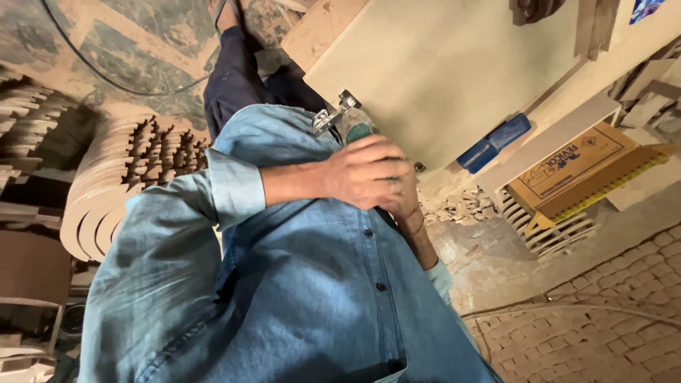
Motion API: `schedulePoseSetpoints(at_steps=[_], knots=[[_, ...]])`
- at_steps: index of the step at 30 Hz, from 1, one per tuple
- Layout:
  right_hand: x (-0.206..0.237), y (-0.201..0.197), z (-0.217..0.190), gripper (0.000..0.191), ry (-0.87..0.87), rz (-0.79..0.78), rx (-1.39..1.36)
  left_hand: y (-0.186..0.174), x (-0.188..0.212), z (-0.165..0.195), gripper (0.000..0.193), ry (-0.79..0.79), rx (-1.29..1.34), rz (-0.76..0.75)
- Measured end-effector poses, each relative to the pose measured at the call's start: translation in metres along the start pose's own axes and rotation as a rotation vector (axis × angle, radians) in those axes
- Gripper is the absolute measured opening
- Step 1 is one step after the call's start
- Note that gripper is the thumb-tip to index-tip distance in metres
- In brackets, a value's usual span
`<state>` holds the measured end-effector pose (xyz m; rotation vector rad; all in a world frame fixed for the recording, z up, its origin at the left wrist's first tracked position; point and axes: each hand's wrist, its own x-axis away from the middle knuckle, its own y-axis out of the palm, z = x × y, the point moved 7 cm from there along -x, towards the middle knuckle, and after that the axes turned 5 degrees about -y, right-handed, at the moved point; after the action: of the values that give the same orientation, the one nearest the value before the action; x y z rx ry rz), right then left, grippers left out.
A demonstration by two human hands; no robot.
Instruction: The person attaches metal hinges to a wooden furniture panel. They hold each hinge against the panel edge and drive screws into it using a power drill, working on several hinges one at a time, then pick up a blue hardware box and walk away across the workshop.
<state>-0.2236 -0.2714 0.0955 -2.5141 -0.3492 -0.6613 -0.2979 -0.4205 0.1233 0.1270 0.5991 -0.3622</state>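
In a dusty wood workshop, the left hand (369, 174) gripped a green power tool (347, 120) against a pale board (454, 71) (right hand hidden).

A flat brown cardboard box (572, 169) with dark printing on its face lies to the right of the pale board (454, 71), just beyond the board's lower right corner. A small blue printed label (645, 8) shows further right of the board, at the upper corner of the view, mostly cut off.
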Motion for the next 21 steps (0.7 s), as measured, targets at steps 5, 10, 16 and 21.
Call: schedulePoseSetpoints(at_steps=[5, 10, 16, 21], knots=[[-0.007, 0.005, -0.012, 0.038, -0.126, -0.032, 0.037, -0.002, 0.007, -0.003, 0.017, 0.046, 0.007, 0.005], [-0.013, 0.006, -0.015, 0.037, -0.188, -0.026, 0.057, -0.004, 0.01, -0.005, 0.03, 0.075, 0.013, -0.005], [-0.011, 0.007, 0.0, 0.04, -0.164, 0.007, 0.041, -0.002, 0.015, -0.009, 0.023, 0.055, 0.026, 0.01], [-0.004, 0.003, 0.016, 0.039, -0.143, -0.013, 0.065, 0.007, 0.022, -0.009, 0.015, 0.017, 0.021, 0.006]])
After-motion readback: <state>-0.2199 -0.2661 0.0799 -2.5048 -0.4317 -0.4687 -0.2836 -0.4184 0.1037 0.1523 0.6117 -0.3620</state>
